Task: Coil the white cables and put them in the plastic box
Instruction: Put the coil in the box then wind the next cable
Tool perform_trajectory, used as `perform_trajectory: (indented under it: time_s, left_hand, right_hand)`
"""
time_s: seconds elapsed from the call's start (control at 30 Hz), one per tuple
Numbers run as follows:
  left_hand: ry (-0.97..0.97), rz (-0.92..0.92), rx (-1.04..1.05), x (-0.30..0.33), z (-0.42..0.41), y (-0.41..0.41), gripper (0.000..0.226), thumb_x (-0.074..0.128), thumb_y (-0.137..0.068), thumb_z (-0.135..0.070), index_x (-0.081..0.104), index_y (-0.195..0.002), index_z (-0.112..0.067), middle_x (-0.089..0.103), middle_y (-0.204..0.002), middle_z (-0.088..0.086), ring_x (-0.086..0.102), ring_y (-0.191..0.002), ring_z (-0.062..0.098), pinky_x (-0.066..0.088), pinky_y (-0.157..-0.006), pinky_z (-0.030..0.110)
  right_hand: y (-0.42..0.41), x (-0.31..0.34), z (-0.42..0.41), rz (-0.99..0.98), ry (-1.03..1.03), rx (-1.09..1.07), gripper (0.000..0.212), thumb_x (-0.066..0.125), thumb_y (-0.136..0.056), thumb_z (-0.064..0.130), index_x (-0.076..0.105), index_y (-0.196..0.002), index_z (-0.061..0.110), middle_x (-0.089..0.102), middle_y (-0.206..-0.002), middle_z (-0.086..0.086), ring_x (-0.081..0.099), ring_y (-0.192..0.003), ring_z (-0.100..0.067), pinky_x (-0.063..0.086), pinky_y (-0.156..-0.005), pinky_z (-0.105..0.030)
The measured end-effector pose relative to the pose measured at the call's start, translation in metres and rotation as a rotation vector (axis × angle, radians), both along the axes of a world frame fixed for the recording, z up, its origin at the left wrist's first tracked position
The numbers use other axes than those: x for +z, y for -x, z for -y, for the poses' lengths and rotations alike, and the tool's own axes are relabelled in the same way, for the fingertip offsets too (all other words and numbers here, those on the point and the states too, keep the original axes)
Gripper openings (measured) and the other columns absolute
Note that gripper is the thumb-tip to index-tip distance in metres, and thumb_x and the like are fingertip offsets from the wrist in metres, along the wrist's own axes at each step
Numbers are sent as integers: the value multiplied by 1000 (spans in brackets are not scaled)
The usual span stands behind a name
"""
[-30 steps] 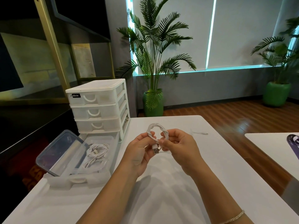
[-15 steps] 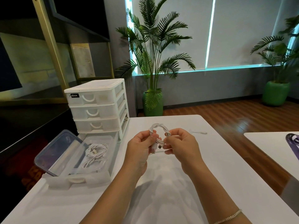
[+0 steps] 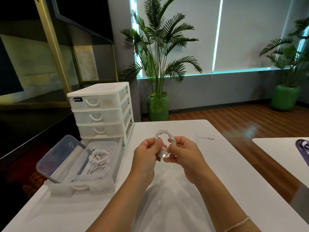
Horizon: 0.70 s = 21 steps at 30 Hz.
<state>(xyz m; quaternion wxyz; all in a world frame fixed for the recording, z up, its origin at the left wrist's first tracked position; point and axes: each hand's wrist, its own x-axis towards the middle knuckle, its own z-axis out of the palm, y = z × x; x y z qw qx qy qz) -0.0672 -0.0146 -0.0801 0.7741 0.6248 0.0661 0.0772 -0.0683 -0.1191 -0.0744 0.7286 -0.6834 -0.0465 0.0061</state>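
Currently, in the head view, both hands are raised above the white table and share one coiled white cable. The left hand has its fingers curled round the left side of the coil. The right hand has its fingers curled round the right side, and its thumb and fingertips pinch the loose end near the USB plug, which points down between the two hands. The upper arc of the coil stands clear above both hands, with one strand twisted round the loop.

At the left of the table lies an open clear plastic box, resting in a pulled-out translucent drawer. Two further coiled cables lie inside the box, one nearer than the other. The box lid leans tilted against the box's left side. A white drawer unit with three closed drawers stands directly behind the box.

One uncoiled thin white cable lies on the table beyond the right hand, well apart from the box. A beaded bracelet sits on the right wrist. Potted palms stand on the wooden floor behind the table.
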Motion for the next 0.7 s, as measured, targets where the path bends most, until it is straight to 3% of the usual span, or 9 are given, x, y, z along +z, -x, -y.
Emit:
perform_trajectory:
  time_s: [0.13,0.3,0.43,0.57,0.7]
  left_hand:
    - [-9,-17,8,0,1,1,11,54,-92,-20,64,-87,-19,69,-97,8,65,-92,28,56,-82,36]
    - [57,-45,2,5,-2,2,12,55,-91,-18,65,-85,-15,70,-91,8,67,-83,26,56,-76,33]
    - [110,-70,8,6,-6,2,14,55,-92,-18,65,-98,-10,71,-95,9,70,-78,22,58,-71,31]
    - [173,-70,55,8,-12,0,12,55,-92,-16,62,-98,-10,71,-85,4,70,-63,16,58,-63,27]
    - [152,-47,73,11,-12,0,7,54,-92,-17,61,-93,-15,69,-91,5,69,-75,21,57,-68,31]
  right_hand:
    - [1,-4,-5,84,72,0,29,68,-80,6,53,-102,17,64,-86,-6,62,-71,-15,52,-55,-19]
    - [4,-3,-5,140,65,59,42,65,-76,-6,49,-100,25,63,-84,-5,59,-66,-14,51,-55,-19]
    - [4,-1,-4,130,36,94,43,66,-75,-7,50,-99,24,65,-82,-5,62,-69,-17,54,-58,-20]
    - [2,1,4,80,24,101,47,70,-72,-10,52,-103,20,70,-81,-2,66,-70,-16,56,-64,-22]
    - [2,2,4,58,25,96,48,69,-73,-10,51,-106,21,69,-90,-3,68,-73,-18,56,-70,-26]
